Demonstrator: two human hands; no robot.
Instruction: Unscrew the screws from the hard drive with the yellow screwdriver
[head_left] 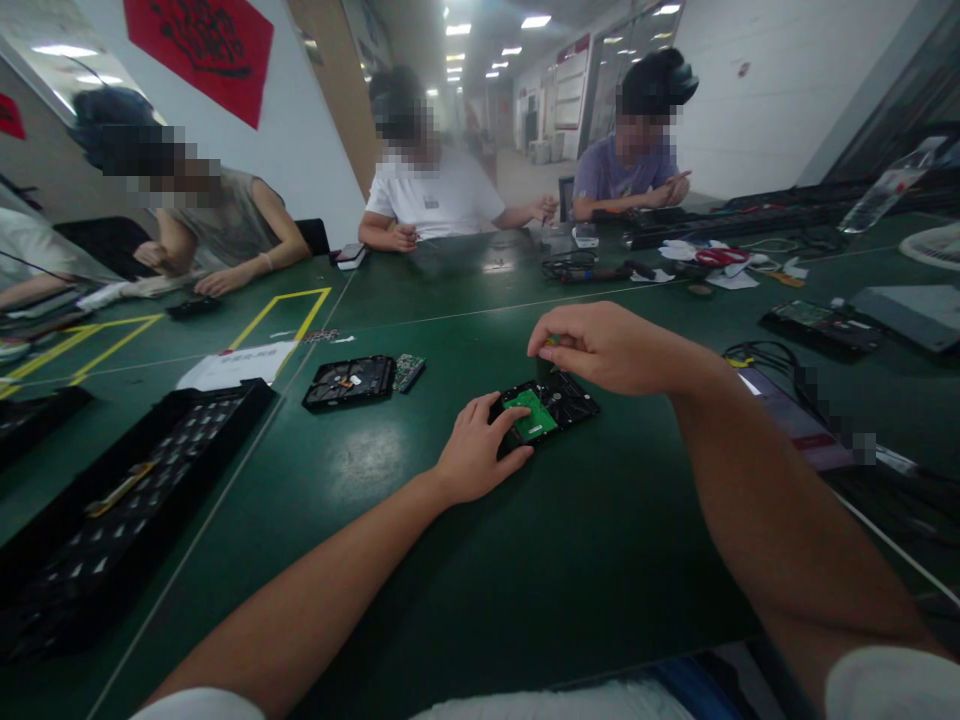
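Note:
A black hard drive (pixel 559 400) with a green circuit board (pixel 531 414) on top lies on the dark green table (pixel 465 560) in front of me. My left hand (pixel 476 455) grips the drive's near left corner, thumb and fingers pressed on the board. Above the drive's far edge my right hand (pixel 600 345) is closed in a pinch around a thin tool whose yellow-green handle tip (pixel 551 341) just shows; its lower end is hidden.
A second opened hard drive (pixel 350 381) with a loose circuit board (pixel 409 371) lies to the left. A black tray (pixel 112 500) of small parts sits at the near left. Three people sit across the table. Cables, devices and a water bottle (pixel 889 185) crowd the right side.

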